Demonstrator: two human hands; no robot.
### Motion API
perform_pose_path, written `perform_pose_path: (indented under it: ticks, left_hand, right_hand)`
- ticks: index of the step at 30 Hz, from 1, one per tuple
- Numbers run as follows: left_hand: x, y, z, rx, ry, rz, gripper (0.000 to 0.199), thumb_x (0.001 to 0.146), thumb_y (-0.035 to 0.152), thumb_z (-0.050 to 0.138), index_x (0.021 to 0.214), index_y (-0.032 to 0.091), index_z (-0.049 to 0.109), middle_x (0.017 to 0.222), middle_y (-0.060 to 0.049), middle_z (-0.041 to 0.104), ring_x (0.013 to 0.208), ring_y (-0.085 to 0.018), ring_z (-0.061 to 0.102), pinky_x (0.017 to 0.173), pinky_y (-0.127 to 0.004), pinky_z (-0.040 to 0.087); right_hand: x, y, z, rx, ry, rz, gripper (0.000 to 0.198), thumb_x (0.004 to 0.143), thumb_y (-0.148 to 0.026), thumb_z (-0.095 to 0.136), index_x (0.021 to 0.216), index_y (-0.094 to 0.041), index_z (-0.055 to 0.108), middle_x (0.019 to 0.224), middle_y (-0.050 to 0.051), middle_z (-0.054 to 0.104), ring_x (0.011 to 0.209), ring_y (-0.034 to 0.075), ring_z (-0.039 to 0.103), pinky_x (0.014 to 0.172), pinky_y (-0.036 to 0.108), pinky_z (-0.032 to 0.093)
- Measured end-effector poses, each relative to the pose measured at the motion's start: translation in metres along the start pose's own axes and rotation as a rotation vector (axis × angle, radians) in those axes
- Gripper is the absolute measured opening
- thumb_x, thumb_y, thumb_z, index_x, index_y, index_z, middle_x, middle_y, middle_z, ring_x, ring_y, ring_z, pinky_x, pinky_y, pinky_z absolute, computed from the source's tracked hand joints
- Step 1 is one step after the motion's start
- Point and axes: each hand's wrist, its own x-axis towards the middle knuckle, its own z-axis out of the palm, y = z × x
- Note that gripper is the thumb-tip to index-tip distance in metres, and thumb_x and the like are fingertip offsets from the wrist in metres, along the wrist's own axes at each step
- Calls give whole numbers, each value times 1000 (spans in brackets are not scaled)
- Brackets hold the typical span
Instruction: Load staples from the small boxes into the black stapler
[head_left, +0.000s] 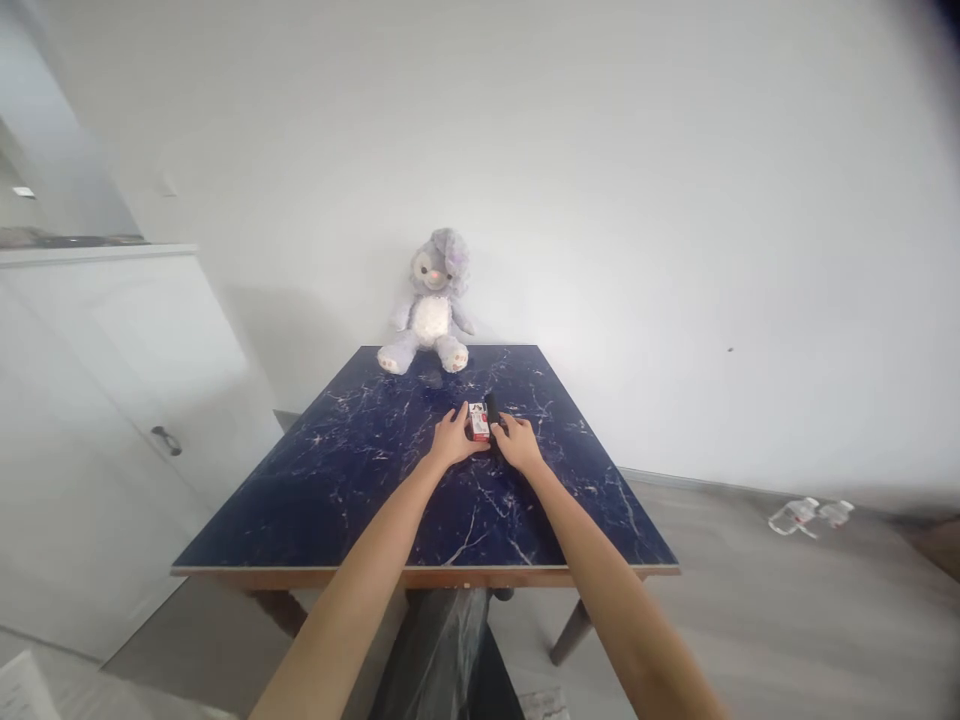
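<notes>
A small white-and-red box (478, 422) with printing on it rests at the middle of the blue marbled table (315, 500). My left hand (451, 438) is closed around the box, thumb at its near edge and fingers along its left side. Directly to the right of the box, close against it, is a narrow black object (492, 408) whose kind I cannot make out. My right hand (517, 441) grips this black object from the right, and its fingers partly hide it.
A pale lilac plush toy (431, 310) sits at the table's far edge against the white wall. A white cabinet (90, 400) with a dark handle stands at the left. Clear plastic bottles (806, 512) lie on the floor at the right.
</notes>
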Motion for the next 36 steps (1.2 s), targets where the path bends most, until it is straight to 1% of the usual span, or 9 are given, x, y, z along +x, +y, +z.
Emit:
perform_pose_path:
  ticks: [5,9,14,17,19,23,28,32,36]
  left_hand:
    - [70,63,53,-48,-26,65,119,63,67,76,156,17,19,152,-22,41,147,-41,22,112,-53,24]
    - [103,105,91,-77,-9,94,108,72,66,69,155,14,23,147,-25,47,144,-43,28,111,-53,25]
    - [107,115,103,-115,1,133,107,76,66,64,156,11,19,140,-25,54,145,-45,24,112,-54,21]
    - [100,115,99,-145,2,169,105,78,66,62,156,10,19,149,-25,44,145,-44,24,114,-53,19]
    - [93,113,96,-181,31,219,93,85,63,55,154,9,24,153,-23,39,143,-39,30,115,-49,21]
    - [76,81,73,-267,165,208,63,98,52,34,148,13,39,147,-18,48,136,-31,43,113,-43,29]
    - [49,-24,0,-89,304,153,48,100,43,34,135,17,54,135,-13,60,127,-28,51,112,-42,33]
    - [30,-102,-58,77,419,-213,43,100,39,28,116,19,63,116,-15,68,114,-29,60,99,-40,41]
    - [25,-124,-71,84,394,-315,52,101,36,17,96,17,65,95,-18,71,95,-34,65,83,-41,44]
  right_hand:
    - [29,67,-40,-112,59,115,42,98,-29,41,131,-10,57,111,15,71,112,29,61,103,41,41]
    - [36,108,-52,-211,102,170,40,99,-20,33,124,-7,60,126,21,63,111,30,62,104,44,40]
    - [38,121,-45,-226,178,224,39,100,-25,34,126,-8,58,132,23,58,115,30,60,104,42,39]
    - [36,117,-46,-195,256,257,44,102,-32,31,132,-9,52,129,22,59,114,29,60,103,42,41]
    - [32,115,-50,-184,318,271,45,102,-32,26,132,-10,52,131,22,57,118,30,57,103,44,39]
    - [20,110,-56,-184,429,297,48,102,-26,16,130,-11,52,134,23,53,125,31,49,104,49,36]
    - [11,91,-54,-214,539,100,42,101,-31,27,129,-11,52,130,21,55,120,32,48,104,48,36]
    - [8,79,-52,-182,495,-96,38,100,-30,33,128,-16,53,126,15,57,117,27,48,103,42,38]
    - [8,79,-51,-171,575,-59,37,97,-24,34,126,-14,55,123,15,58,117,28,46,104,43,37]
